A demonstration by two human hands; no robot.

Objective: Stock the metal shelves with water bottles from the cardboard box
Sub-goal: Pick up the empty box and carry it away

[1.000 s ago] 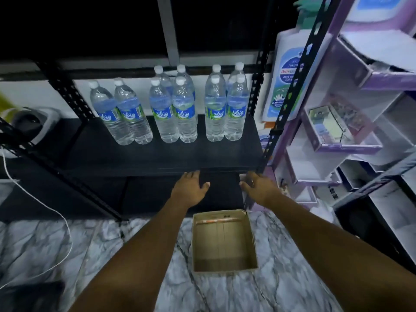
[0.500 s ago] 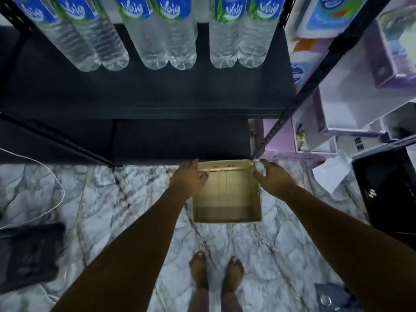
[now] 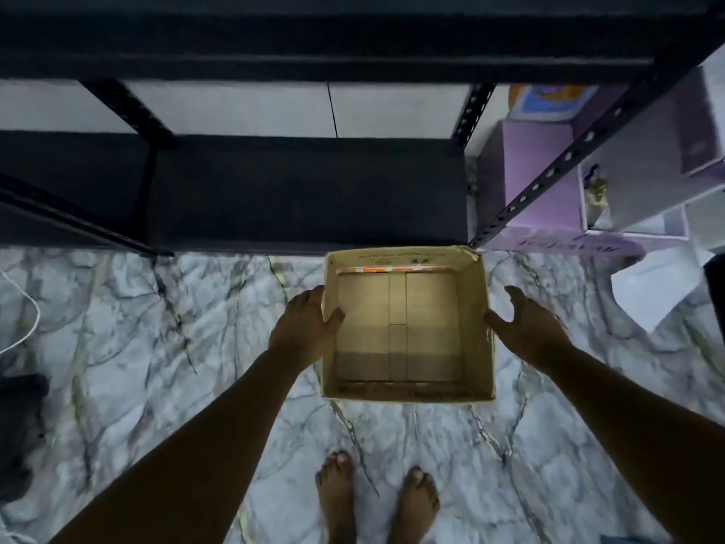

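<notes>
Two hands: both were at the cardboard box (image 3: 406,327), one on each side wall, well apart with the full width of the box between them.
Left hand: the left hand (image 3: 306,331) gripped the left wall, thumb hooked over the rim to the inside and the fingers down the outside, a hold that suited lifting or sliding the box.
Right hand: the right hand (image 3: 525,327) lay spread against the outside of the right wall, fingers straight and thumb touching near the rim; it looked to be steadying or about to take hold, not yet clamped.
Box: it sat on the marble floor (image 3: 157,367), open top facing up, its far edge just in front of the lower shelf (image 3: 306,194) and beside the slotted upright (image 3: 549,166).
Contents: only the bare cardboard bottom showed inside, with no bottles visible, so the box appeared emptied.
Water bottles: none were in view; the shelf board above ran along the top edge and whatever stood on it was hidden.
Progress: judged from the empty box, the stocking seemed finished or nearly so, and the two-sided hold suggested clearing the box away.
Feet: bare feet (image 3: 376,500) stood close behind the box, square to it for a balanced lift.
Risk: with only the left grip firm, the light box could have tipped rightward.
</notes>
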